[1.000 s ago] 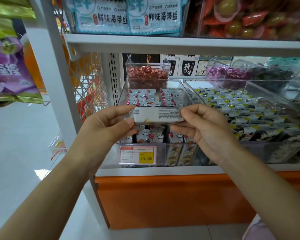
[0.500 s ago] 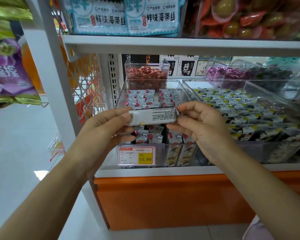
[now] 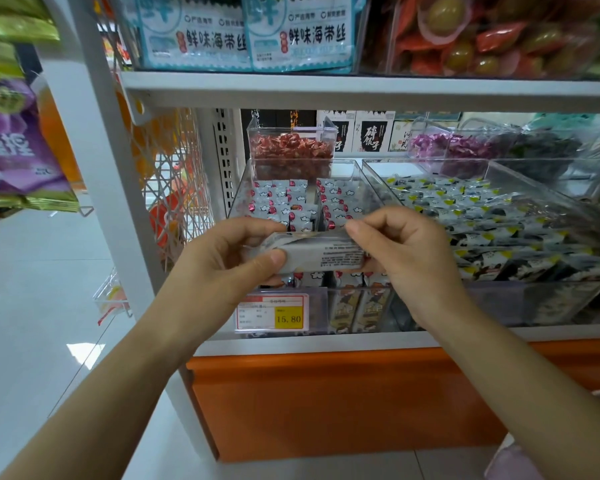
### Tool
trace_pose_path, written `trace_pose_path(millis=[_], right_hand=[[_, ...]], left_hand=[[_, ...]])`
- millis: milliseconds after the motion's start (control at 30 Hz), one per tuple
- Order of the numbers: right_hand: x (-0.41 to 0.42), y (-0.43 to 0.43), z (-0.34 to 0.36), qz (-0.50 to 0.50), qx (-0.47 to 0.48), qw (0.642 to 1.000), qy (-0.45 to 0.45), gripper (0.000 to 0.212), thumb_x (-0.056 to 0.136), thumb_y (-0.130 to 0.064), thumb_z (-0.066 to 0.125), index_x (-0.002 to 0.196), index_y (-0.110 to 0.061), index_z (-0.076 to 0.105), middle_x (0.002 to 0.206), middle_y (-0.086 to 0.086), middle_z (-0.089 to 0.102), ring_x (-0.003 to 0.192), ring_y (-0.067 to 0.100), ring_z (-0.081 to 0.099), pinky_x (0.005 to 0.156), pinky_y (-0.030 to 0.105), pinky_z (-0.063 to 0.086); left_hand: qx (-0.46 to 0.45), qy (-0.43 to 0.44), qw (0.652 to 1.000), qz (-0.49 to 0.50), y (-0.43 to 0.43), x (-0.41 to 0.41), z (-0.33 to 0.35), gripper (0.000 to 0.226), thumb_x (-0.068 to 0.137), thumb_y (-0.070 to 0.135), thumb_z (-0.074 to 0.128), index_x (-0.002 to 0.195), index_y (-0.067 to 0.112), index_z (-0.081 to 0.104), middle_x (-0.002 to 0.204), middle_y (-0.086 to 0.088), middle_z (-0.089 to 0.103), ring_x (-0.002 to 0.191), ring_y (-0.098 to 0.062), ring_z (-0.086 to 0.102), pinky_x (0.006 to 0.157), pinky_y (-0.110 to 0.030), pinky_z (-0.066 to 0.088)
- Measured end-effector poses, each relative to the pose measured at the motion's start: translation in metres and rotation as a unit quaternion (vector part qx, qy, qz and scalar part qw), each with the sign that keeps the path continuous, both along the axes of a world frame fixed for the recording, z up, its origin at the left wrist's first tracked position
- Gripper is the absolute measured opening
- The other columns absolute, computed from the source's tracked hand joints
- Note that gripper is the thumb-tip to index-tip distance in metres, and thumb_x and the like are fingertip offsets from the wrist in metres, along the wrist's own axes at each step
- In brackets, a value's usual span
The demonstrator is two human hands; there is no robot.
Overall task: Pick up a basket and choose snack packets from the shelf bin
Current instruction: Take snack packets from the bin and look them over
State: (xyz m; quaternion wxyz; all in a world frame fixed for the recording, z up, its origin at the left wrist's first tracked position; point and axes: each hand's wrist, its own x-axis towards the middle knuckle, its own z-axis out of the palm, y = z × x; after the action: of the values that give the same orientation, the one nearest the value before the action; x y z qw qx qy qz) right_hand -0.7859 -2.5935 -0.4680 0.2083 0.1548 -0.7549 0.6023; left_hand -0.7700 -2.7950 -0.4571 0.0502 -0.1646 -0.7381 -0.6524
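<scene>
A small grey-white snack packet [image 3: 321, 255] with fine print is held lengthwise in front of the shelf. My left hand [image 3: 222, 261] grips its left end with thumb across the front. Its right end is pinched by my right hand [image 3: 406, 251]. Behind it lies the clear shelf bin [image 3: 243, 188] full of white packets with red and cloud marks. No basket shows clearly; a pale object [image 3: 513, 459] sits at the bottom right corner.
A second clear bin [image 3: 551, 202] of yellow-marked packets lies to the right. A small tub of red sweets [image 3: 291, 150] stands behind. A price tag [image 3: 272, 313] reads 15.80. Overhead runs a white shelf [image 3: 361, 90]; the orange base [image 3: 326, 403] is below.
Both hands turned and tilted the packet, its top edge rolling toward me, and lowered it slightly in front of the bin.
</scene>
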Motion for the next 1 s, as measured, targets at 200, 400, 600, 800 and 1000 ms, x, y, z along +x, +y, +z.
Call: trace_pose_path(millis=[200,400,600,800,1000], right_hand=[[0.002,-0.002,-0.002,-0.047,0.074,0.995,0.048,0.018,0.088,-0.019,0.061,0.071,-0.012,0.064,0.065,0.006,0.063,0.059,0.017,0.058,0.056,0.024,0.047],[0.003,-0.005,-0.003,-0.022,0.088,0.995,0.046,0.018,0.088,-0.017,0.062,0.074,-0.005,0.064,0.067,0.014,0.062,0.063,0.024,0.057,0.058,0.029,0.047],[0.002,-0.006,-0.003,0.001,0.078,0.996,0.036,0.018,0.087,-0.017,0.062,0.075,-0.004,0.065,0.069,0.014,0.064,0.064,0.024,0.059,0.058,0.032,0.048],[-0.001,-0.007,-0.004,-0.029,0.038,0.999,-0.012,0.018,0.088,-0.018,0.061,0.075,-0.005,0.066,0.070,0.004,0.068,0.063,0.009,0.066,0.053,0.022,0.053],[-0.003,-0.007,-0.004,0.048,-0.115,0.986,-0.110,0.013,0.081,-0.019,0.065,0.082,-0.006,0.068,0.083,0.010,0.071,0.076,0.019,0.071,0.060,0.026,0.058]], left_hand=[[-0.070,0.026,0.996,0.045,0.005,0.000,-0.005,0.009,0.081,0.021,0.066,0.088,0.018,0.063,0.084,-0.007,0.066,0.077,-0.019,0.067,0.064,-0.030,0.058],[-0.094,0.027,0.993,0.065,0.001,-0.002,-0.001,0.017,0.081,0.023,0.064,0.073,0.008,0.061,0.065,-0.010,0.062,0.056,-0.015,0.062,0.050,-0.023,0.054],[-0.094,0.018,0.994,0.052,-0.006,-0.003,0.003,0.032,0.074,0.035,0.059,0.073,0.003,0.065,0.065,-0.003,0.071,0.058,-0.012,0.068,0.048,-0.016,0.051],[-0.097,0.030,0.994,0.039,-0.006,-0.004,-0.001,0.038,0.070,0.047,0.057,0.092,0.017,0.069,0.080,0.002,0.071,0.070,-0.009,0.067,0.058,-0.020,0.055],[-0.157,0.098,0.975,0.124,-0.003,-0.006,-0.008,0.024,0.079,0.028,0.068,0.103,0.029,0.062,0.096,0.014,0.066,0.088,-0.001,0.063,0.072,-0.021,0.054]])
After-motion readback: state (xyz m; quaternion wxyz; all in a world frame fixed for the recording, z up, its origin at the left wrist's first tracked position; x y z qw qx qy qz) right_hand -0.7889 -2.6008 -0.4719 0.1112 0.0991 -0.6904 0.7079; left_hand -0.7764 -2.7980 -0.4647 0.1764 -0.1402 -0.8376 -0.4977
